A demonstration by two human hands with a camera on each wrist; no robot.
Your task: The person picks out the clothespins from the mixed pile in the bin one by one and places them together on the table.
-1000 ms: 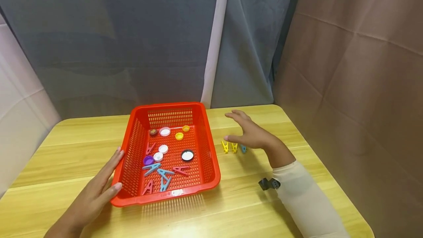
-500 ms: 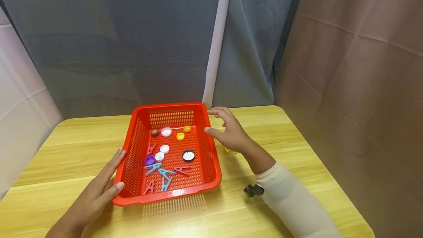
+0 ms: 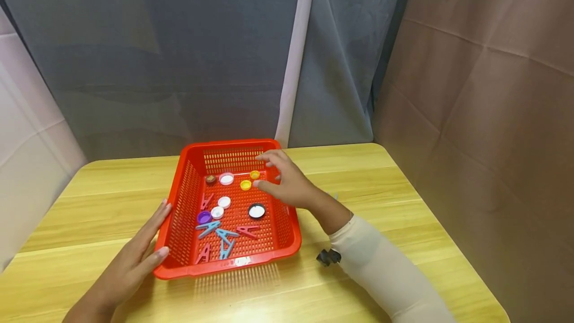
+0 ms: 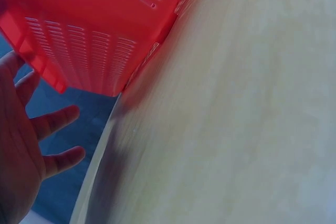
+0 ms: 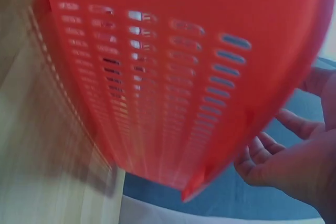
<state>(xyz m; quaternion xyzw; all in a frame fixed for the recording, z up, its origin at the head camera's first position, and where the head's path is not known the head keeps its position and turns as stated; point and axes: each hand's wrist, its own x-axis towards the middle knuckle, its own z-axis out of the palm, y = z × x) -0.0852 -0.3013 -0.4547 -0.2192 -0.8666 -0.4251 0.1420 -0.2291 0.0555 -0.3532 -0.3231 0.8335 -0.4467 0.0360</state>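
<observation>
A red perforated basket [image 3: 215, 266] sits on the wooden table. Inside are blue clothespins [image 3: 226, 234], pink-red clothespins [image 3: 246, 232] and bottle caps, among them a black-rimmed cap [image 3: 257, 211], a purple cap [image 3: 204, 217], white caps [image 3: 224, 202] and yellow caps [image 3: 245, 185]. My left hand [image 3: 127, 265] rests against the basket's left rim, fingers extended. Over the right rim reaches my right hand [image 3: 289, 183], its spread fingers and thumb holding nothing, near the yellow caps. In the right wrist view the right hand [image 5: 294, 166] appears beyond the basket's side wall.
Just past my right forearm, a bit of a blue clothespin [image 3: 336, 196] shows on the table; the arm covers what lies beside it. A grey curtain [image 3: 157, 64] hangs behind the table, and a brown cloth [image 3: 484, 113] stands along its right side.
My right hand has moved left, from above the yellow and blue clothespins on the table to over the basket's right rim. The left hand keeps its place at the left rim.
</observation>
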